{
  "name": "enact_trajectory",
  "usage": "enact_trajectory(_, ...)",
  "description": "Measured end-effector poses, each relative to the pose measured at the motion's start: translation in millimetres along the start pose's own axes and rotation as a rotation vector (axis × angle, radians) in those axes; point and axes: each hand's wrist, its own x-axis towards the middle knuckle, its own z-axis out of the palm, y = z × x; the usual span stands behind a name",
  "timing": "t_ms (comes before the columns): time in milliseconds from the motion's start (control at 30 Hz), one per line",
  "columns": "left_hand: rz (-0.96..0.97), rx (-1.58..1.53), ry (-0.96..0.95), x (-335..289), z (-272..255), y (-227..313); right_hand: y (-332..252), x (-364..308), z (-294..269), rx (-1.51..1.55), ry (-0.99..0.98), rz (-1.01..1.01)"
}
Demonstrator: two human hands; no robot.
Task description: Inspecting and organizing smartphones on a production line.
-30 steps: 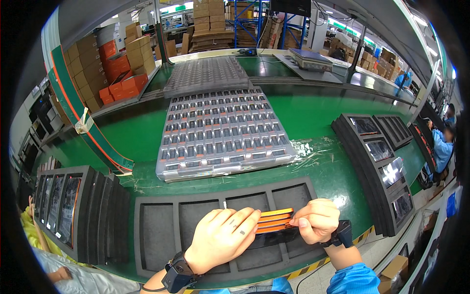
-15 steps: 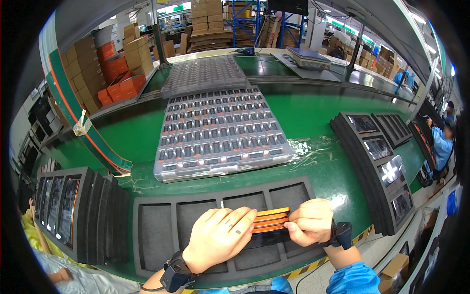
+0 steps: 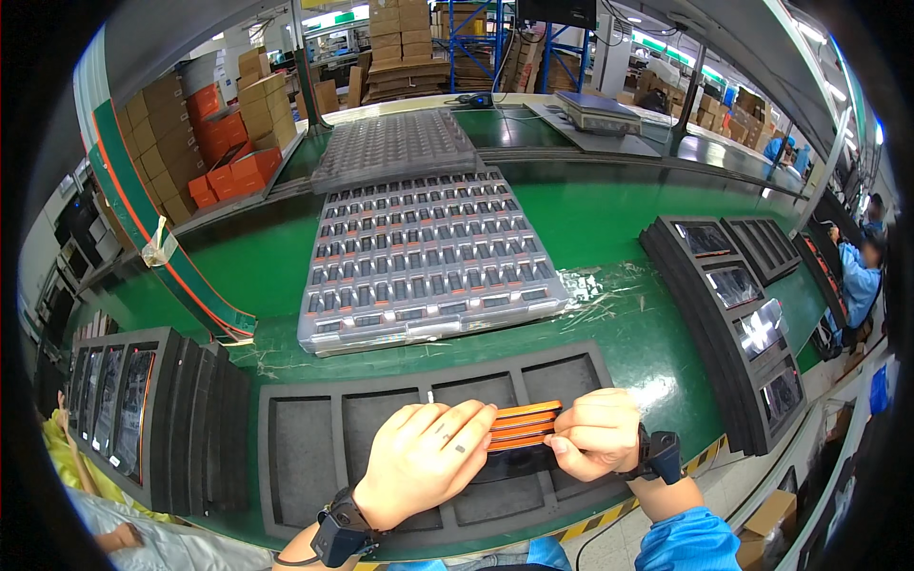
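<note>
Both hands on one thing: the stack of orange-edged slabs, held above the foam tray at the near edge of the tabletop. My left hand is closed over its left end, back of hand up; my right hand pinches the right end, thumb against the near side. Neither is nearer, both are in contact; left covers more of it.

Key relation: the edges I can see run left to right between my hands, right end slightly toward the tray's far right corner. The recesses run near edge to far edge, so those edges lie crosswise to them. In view, the stack overlaps the two right-hand recesses. Can't tell its height above the tray or the exact slab count; fingers hide both ends.
</note>
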Motion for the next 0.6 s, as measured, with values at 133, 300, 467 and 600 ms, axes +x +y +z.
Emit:
enact_trajectory(133, 0.000, -0.001, 0.002, -0.8, 0.5, 0.3, -1.4, -2.0, -1.3, 0.021, -0.026, 0.036)
enact_trajectory(300, 0.006, 0.000, 0.004, -0.4, -0.9, 0.4, -1.8, -1.5, -3.0, 0.013, -0.069, 0.058)
enact_trajectory(467, 0.015, -0.006, 0.021, -1.1, 0.2, -0.9, 0.5, -1.5, 1.9, 0.032, -0.012, 0.019)
enact_trajectory(600, 0.015, -0.003, 0.013, -1.5, -0.4, -0.2, -0.7, -1.6, 1.5, 0.030, -0.012, 0.023)
